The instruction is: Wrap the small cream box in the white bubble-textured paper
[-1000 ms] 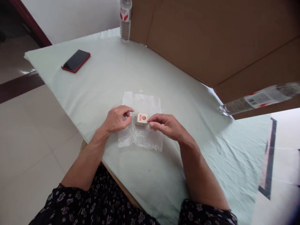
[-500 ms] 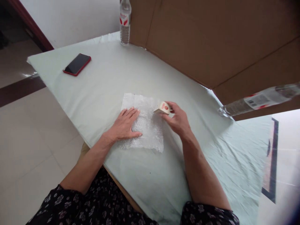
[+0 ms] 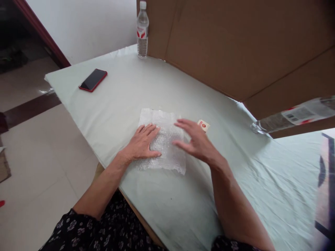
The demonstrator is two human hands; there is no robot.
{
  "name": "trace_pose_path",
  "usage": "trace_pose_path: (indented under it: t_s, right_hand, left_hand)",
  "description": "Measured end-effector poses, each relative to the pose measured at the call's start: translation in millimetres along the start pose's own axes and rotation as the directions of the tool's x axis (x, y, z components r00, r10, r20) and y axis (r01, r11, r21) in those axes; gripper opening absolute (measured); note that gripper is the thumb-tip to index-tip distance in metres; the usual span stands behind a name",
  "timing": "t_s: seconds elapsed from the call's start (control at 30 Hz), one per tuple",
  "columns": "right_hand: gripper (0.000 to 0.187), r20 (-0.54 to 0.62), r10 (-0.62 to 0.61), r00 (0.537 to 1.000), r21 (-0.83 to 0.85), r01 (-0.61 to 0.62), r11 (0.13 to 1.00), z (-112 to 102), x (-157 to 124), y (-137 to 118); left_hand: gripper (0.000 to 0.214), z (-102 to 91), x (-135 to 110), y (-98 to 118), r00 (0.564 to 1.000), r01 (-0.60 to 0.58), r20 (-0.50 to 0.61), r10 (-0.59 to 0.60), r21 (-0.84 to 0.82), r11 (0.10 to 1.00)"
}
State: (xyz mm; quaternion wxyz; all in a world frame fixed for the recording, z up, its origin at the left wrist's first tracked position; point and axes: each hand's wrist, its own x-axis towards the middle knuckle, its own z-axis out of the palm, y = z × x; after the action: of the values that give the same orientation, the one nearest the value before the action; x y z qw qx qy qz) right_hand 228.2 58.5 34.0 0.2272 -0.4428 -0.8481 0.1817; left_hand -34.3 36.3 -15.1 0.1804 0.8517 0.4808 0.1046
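A sheet of bubble wrap (image 3: 167, 139) lies on the pale green cloth in front of me. My left hand (image 3: 142, 141) rests flat on its left side, fingers spread. Over the right edge of the wrap is my right hand (image 3: 193, 141), slightly blurred, with thumb and fingers apart and nothing between them. Just behind that hand, on the cloth, sits a small cream box (image 3: 203, 125) with red print; my fingers partly cover it.
A phone with a red case (image 3: 93, 80) lies at the far left. An upright water bottle (image 3: 142, 31) stands beside a big cardboard panel (image 3: 209, 45). Another bottle (image 3: 290, 116) leans near the panel's right end. The cloth-covered table (image 3: 117, 94) drops off to tiled floor at left.
My right hand has let go of the small box, now on the cloth right of the bubble wrap, and has come back over the wrap's edge. My left hand stays on the wrap.
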Motion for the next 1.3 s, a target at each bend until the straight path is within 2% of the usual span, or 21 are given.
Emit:
trace_pose_path:
  t_s: [0.07, 0.13, 0.3, 0.4, 0.47, 0.57, 0.63, 0.7, 0.77, 0.83, 0.9, 0.97, 1.03, 1.1, 1.2, 1.3]
  right_hand:
    - [0.08, 0.236, -0.048, 0.971, -0.022, 0.055, 0.998, 17.1, 1.0, -11.0]
    - [0.096, 0.363, -0.02, 0.932, -0.067, 0.048, 0.997, 31.5, 0.5, -14.3]
    - [0.105, 0.396, 0.027, 0.918, -0.124, 0.024, 0.992, 41.0, -0.2, -12.8]
    - [0.105, 0.398, 0.036, 0.917, -0.138, 0.021, 0.99, 39.2, -0.1, -14.4]
    - [0.103, 0.391, 0.031, 0.92, -0.133, 0.023, 0.991, 39.4, -1.1, -15.3]
    - [0.099, 0.369, -0.003, 0.929, -0.09, 0.039, 0.995, 38.6, -3.3, -13.8]
    - [0.09, 0.33, -0.034, 0.943, -0.037, 0.049, 0.998, 32.6, -4.0, -9.2]
    - [0.074, 0.201, -0.034, 0.979, -0.01, 0.037, 0.999, 20.4, -3.9, 0.4]
    - [0.06, -0.017, 0.024, 1.0, -0.038, -0.024, 0.999, 4.5, -4.1, 16.6]
    - [0.057, -0.207, 0.129, 0.97, -0.09, -0.15, 0.985, -9.8, -5.7, 38.0]
    - [0.063, -0.29, 0.27, 0.918, -0.128, -0.317, 0.94, -18.1, -8.9, 59.9]
    - [0.061, -0.265, 0.415, 0.87, -0.117, -0.456, 0.882, -20.4, -12.4, 75.0]
    - [0.052, -0.222, 0.494, 0.841, -0.075, -0.519, 0.851, -20.2, -14.2, 77.1]
    - [0.042, -0.22, 0.472, 0.854, -0.007, -0.485, 0.874, -20.3, -13.3, 64.7]
    - [0.037, -0.259, 0.313, 0.913, 0.12, -0.291, 0.949, -16.2, -7.4, 27.5]
    - [0.042, -0.205, 0.159, 0.966, 0.2, -0.118, 0.973, 5.4, 0.6, -9.4]
  left_hand:
    - [0.105, 0.3, -0.1, -3.7, 0.999, 0.017, -0.029, -0.016, 0.007, 1.0]
    - [0.105, 0.3, 0.0, -7.9, 0.998, 0.038, -0.057, -0.037, 0.015, 0.999]
    - [0.102, -5.3, -1.8, -6.8, 0.993, 0.068, -0.1, -0.065, 0.023, 0.997]
    - [0.088, -8.9, -10.2, 4.7, 0.987, 0.083, -0.14, -0.077, 0.038, 0.996]
    - [0.078, -7.5, -19.1, 12.0, 0.992, 0.055, -0.12, -0.047, 0.06, 0.997]
    - [0.072, -0.2, -32.0, 15.1, 0.997, 0.026, -0.068, -0.021, 0.076, 0.997]
    - [0.078, 5.0, -37.0, 11.8, 0.997, 0.035, -0.074, -0.031, 0.063, 0.997]
    - [0.085, 8.3, -38.6, 7.3, 0.995, 0.041, -0.092, -0.037, 0.043, 0.998]
    - [0.089, 9.7, -38.1, 4.3, 0.994, 0.037, -0.107, -0.035, 0.025, 0.999]
    - [0.091, 10.1, -37.1, 3.4, 0.992, 0.031, -0.122, -0.029, 0.012, 0.999]
    - [0.093, 10.3, -36.6, 3.8, 0.989, 0.03, -0.143, -0.029, 0.003, 1.0]
    - [0.094, 10.6, -36.6, 4.4, 0.986, 0.03, -0.161, -0.03, -0.005, 1.0]
    - [0.095, 10.7, -36.8, 4.5, 0.985, 0.034, -0.169, -0.035, -0.013, 0.999]
    - [0.097, 10.6, -37.0, 4.4, 0.985, 0.039, -0.165, -0.042, -0.02, 0.999]
    - [0.101, 10.3, -37.2, 4.0, 0.986, 0.043, -0.161, -0.048, -0.032, 0.999]
    - [0.107, 10.6, -37.3, 3.3, 0.984, 0.04, -0.171, -0.047, -0.045, 0.998]
